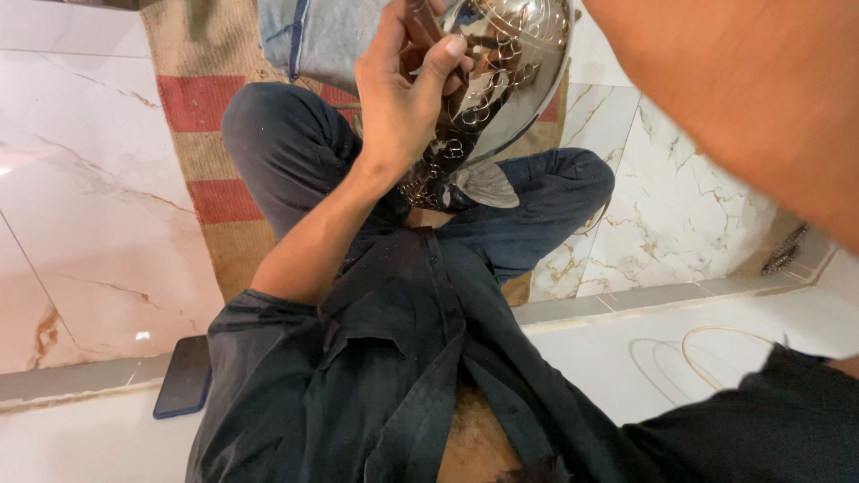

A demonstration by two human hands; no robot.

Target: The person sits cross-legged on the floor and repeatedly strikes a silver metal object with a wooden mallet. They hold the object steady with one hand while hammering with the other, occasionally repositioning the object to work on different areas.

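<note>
Your left hand (403,94) grips the polished metal vessel (501,72) above your knees; it looks slippery, rigid, so hold its embossed neck. Right hand unseen.

We count one shiny metal vase (501,80), one hand (403,98) on it, one dark phone (183,376), one striped mat (210,170).

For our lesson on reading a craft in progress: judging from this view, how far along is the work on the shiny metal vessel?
Done: the metal vessel already shows cut patterns over much of its polished surface. In hand: the left hand grips it over the lap. The right arm crosses the corner, its hand out of view. Left: some smooth bands look unpatterned, but whether they stay plain cannot be told.
</note>
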